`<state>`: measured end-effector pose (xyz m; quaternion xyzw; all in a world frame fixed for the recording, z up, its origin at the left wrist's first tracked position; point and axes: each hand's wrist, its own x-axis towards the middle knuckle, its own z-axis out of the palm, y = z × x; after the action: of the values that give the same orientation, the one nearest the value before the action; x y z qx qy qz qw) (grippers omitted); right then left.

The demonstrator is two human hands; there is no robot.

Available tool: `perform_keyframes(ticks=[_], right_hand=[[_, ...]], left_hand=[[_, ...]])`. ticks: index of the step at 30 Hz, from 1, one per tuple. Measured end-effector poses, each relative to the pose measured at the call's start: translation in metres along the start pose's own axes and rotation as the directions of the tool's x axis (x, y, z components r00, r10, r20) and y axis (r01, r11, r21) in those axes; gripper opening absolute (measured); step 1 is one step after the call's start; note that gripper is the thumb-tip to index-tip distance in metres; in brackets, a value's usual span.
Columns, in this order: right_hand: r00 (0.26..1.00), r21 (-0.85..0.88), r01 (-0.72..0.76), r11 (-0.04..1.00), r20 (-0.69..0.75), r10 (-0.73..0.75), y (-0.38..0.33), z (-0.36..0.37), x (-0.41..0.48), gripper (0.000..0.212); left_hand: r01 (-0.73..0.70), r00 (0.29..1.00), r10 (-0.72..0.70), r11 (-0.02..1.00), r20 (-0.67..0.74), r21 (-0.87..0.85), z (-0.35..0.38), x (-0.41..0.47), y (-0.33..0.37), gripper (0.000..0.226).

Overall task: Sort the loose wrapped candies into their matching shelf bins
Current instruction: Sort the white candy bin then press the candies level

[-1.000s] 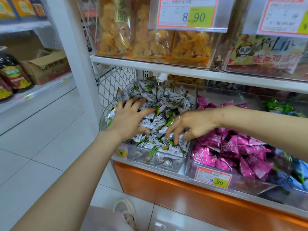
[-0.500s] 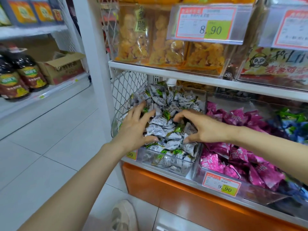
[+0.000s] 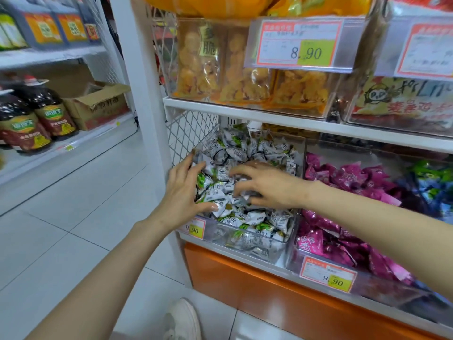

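At frame centre, the left hand [image 3: 180, 192] presses straight, spread fingers against the silver-green candies [image 3: 235, 149] heaped in their clear bin [image 3: 213, 233]. The right hand [image 3: 268, 188], just right of it, curls fingers and thumb round several of them.

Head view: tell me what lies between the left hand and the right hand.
Silver-and-green wrapped candies, heaped in the clear bin, fill the stretch between the left hand and the right hand. The head view shows it.
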<state>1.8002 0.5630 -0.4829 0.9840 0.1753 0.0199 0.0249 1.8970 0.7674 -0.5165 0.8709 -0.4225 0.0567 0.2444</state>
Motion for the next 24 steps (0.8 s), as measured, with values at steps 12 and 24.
perform_keyframes(ticks=[12,24], right_hand=[[0.979,0.412,-0.204,0.888,0.113,0.173,0.02,-0.013,-0.048,0.039],[0.967,0.294,-0.217,0.931,-0.066,0.246,-0.015,0.001,0.003,0.065]], left_hand=[[0.037,0.997,-0.034,0.998,0.071,-0.04,0.0,0.009,0.01,0.101],[0.157,0.984,-0.175,0.923,-0.02,-0.352,0.023,0.014,0.024,0.11]])
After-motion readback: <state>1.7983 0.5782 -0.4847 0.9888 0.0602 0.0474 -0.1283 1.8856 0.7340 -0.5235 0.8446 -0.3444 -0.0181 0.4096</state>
